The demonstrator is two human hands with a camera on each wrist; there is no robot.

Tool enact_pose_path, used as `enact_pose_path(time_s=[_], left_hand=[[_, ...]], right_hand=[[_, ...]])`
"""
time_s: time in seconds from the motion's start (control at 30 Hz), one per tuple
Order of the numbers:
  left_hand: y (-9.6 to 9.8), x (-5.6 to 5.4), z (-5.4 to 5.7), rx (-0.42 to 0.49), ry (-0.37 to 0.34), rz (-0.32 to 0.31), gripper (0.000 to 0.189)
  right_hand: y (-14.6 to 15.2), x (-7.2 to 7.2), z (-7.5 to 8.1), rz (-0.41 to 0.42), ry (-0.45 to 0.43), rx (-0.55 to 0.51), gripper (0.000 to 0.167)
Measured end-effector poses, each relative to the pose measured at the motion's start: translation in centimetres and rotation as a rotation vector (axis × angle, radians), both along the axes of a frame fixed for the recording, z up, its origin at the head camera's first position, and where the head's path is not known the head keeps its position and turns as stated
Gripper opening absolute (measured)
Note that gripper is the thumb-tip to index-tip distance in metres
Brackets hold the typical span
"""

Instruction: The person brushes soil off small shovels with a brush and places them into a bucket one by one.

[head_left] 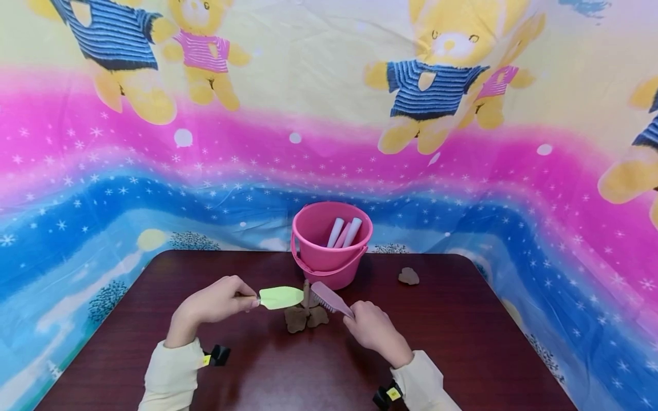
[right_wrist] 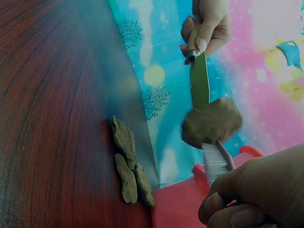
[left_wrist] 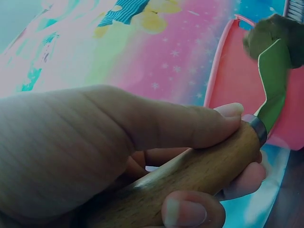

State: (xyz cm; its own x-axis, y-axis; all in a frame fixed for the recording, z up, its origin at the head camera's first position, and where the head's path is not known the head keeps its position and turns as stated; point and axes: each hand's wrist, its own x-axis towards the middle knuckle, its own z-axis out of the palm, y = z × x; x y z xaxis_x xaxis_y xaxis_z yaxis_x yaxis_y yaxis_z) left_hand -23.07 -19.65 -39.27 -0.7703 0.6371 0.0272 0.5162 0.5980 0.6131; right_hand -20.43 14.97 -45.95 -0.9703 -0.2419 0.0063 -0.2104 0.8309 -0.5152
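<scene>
My left hand grips the wooden handle of a small trowel with a light green blade, thumb along the top. In my right hand is a pink brush with white bristles. Between blade tip and brush head, a brown clay-like lump is up off the table, blurred in the right wrist view. Below it, several flat brown lumps lie grouped on the tabletop, partly one against another.
Behind the lumps stands a pink bucket, its handle hanging at the front, with white and pink handles sticking up inside. Another brown lump lies alone at the back right of the dark wooden table. A printed cloth hangs behind.
</scene>
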Motion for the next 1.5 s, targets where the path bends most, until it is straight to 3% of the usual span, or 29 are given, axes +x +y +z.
enact_pose_path(time_s=[0.2,0.37,0.63,0.9,1.2,1.5], left_hand=[[-0.2,0.0,0.1,-0.001,-0.020,0.019,0.029],[0.3,-0.1,-0.1,0.005,-0.004,-0.015,0.032],[2.4,-0.5,-0.9,0.011,0.011,-0.060,0.023],[4.6,-0.8,-1.9,0.013,0.049,-0.088,0.026],[5.7,-0.6,-2.5,0.028,0.071,-0.077,0.035],[5.8,-0.5,-2.3,0.003,0.098,-0.056,0.034]], right_hand=[[0.2,0.0,0.0,-0.010,0.006,-0.015,0.021],[0.3,0.1,0.3,-0.015,0.011,-0.030,0.022],[-0.1,0.1,0.7,0.000,0.008,-0.071,0.023],[-1.0,0.5,1.1,0.049,-0.023,-0.089,0.025],[-2.1,1.0,0.8,0.101,-0.035,-0.079,0.027],[-2.0,0.9,0.5,0.089,-0.035,-0.066,0.029]])
